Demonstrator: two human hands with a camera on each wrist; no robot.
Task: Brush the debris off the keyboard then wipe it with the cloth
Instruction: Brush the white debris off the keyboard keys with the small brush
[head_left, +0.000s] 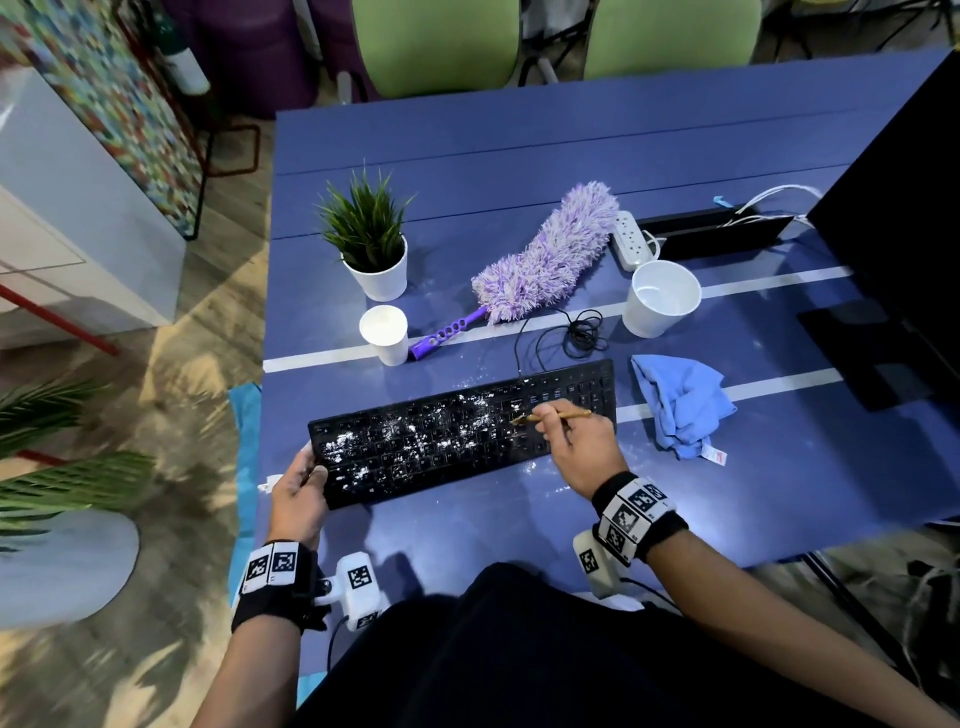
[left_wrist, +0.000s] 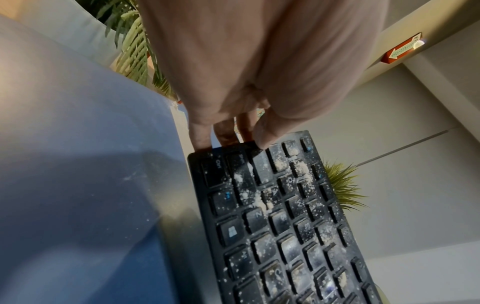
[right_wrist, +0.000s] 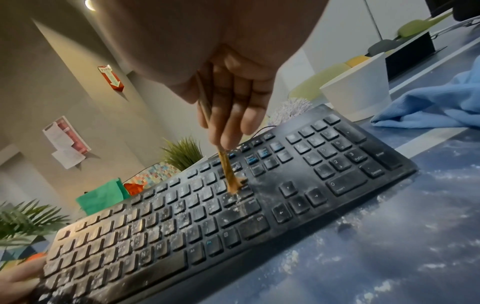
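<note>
A black keyboard (head_left: 457, 436) (left_wrist: 283, 226) (right_wrist: 233, 216) lies on the blue table (head_left: 519, 156), its left and middle keys strewn with white crumbs. My left hand (head_left: 298, 486) (left_wrist: 233, 131) grips its left end, thumb on top, fingers under the edge. My right hand (head_left: 571, 441) (right_wrist: 228, 115) pinches a thin brown brush (head_left: 550, 415) (right_wrist: 228, 174); its bristles press on the keys near the Enter and Shift keys. A crumpled blue cloth (head_left: 680, 405) (right_wrist: 428, 107) lies just right of the keyboard.
Behind the keyboard stand a small paper cup (head_left: 384, 332), a potted plant (head_left: 371, 244), a purple duster (head_left: 540, 260), a larger white cup (head_left: 660, 296) and a power strip (head_left: 631, 241). A monitor (head_left: 893, 249) fills the right. White dust speckles the table in front of the keyboard.
</note>
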